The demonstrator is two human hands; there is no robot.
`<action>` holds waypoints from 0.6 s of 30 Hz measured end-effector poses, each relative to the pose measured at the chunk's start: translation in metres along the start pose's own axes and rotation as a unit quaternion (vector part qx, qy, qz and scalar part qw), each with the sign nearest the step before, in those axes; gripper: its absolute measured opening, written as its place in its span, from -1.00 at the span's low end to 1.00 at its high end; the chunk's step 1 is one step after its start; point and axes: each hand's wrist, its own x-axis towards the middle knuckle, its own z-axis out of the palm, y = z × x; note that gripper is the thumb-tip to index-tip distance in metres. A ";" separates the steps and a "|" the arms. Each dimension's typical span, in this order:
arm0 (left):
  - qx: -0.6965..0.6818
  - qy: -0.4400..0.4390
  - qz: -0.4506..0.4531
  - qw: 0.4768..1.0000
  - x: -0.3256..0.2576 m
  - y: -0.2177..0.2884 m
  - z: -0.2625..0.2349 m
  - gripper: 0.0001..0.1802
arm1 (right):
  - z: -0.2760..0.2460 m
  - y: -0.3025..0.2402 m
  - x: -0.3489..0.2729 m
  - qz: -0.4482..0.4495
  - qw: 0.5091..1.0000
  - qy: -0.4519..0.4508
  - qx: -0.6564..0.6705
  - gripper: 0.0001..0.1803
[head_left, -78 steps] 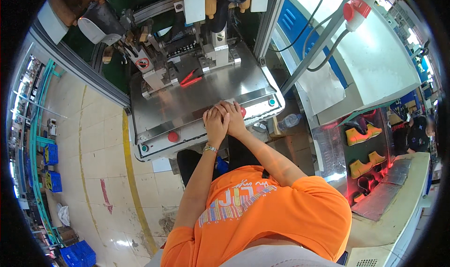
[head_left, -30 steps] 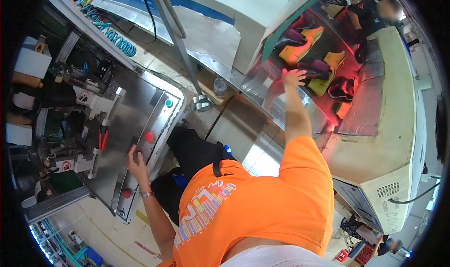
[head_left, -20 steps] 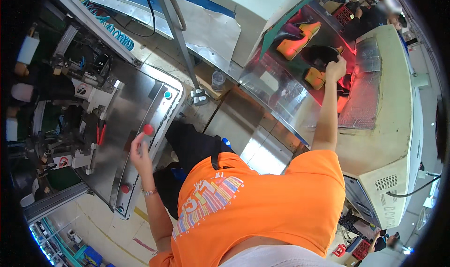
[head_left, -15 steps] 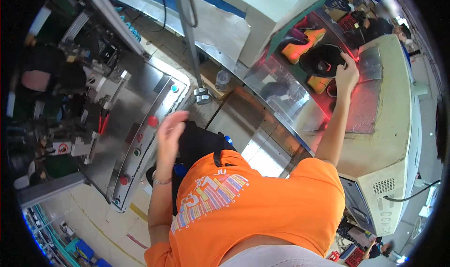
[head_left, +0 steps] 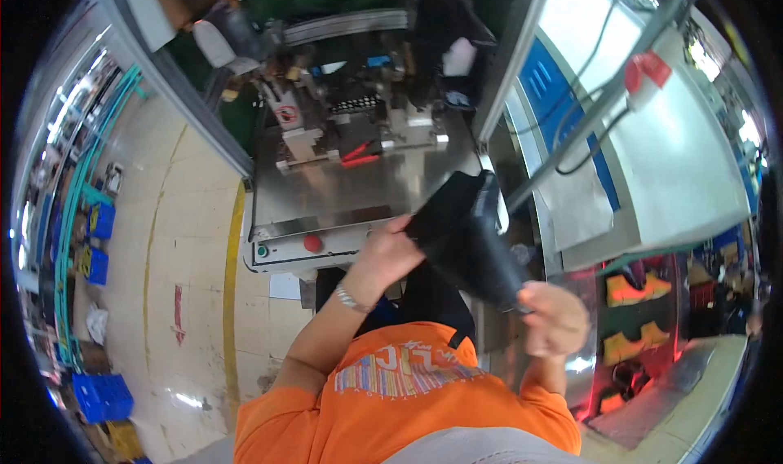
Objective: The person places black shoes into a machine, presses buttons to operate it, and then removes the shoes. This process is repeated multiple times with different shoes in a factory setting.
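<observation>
A black shoe upper (head_left: 473,240), smooth and curved, is held in the air in front of me, over the near right corner of a steel machine table (head_left: 314,199). My left hand (head_left: 387,256) is closed on its left edge, with the wrist just in front of the table's front panel. At the upper's lower right end, my right hand (head_left: 556,319) pinches the edge, slightly blurred. Part of the left fingers is hidden behind the upper.
Red-handled pliers (head_left: 359,156) lie on the machine table, before its metal clamps. A red button (head_left: 312,243) is on the front panel. At right, orange shoe lasts (head_left: 624,348) stand in a red-lit chamber. A metal post (head_left: 591,109) slants nearby. Blue crates (head_left: 102,396) stand at far left.
My view has swung left to the machine table. The upper has come out of the red-lit chamber in my right hand, and my left hand, empty before, now grips it too.
</observation>
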 end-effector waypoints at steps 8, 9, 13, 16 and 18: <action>0.159 -0.074 0.281 0.944 -0.114 0.101 0.015 -0.66 | 0.075 0.020 0.036 0.040 0.981 -0.119 0.149 -0.89; 0.167 -0.038 0.329 0.929 -0.120 0.104 0.026 -0.68 | 0.071 0.032 0.041 0.022 0.998 -0.056 0.035 -0.87; 0.203 0.058 0.463 0.861 -0.145 0.122 0.025 -0.75 | 0.052 0.054 0.133 0.047 0.981 0.156 -0.101 -0.74; 0.243 0.091 0.538 0.802 -0.148 0.114 0.026 -0.74 | 0.059 0.063 0.189 0.047 0.986 0.096 -0.129 -0.69; 0.265 0.142 0.567 0.767 -0.150 0.109 0.022 -0.71 | 0.061 0.072 0.211 0.026 0.988 0.043 -0.144 -0.70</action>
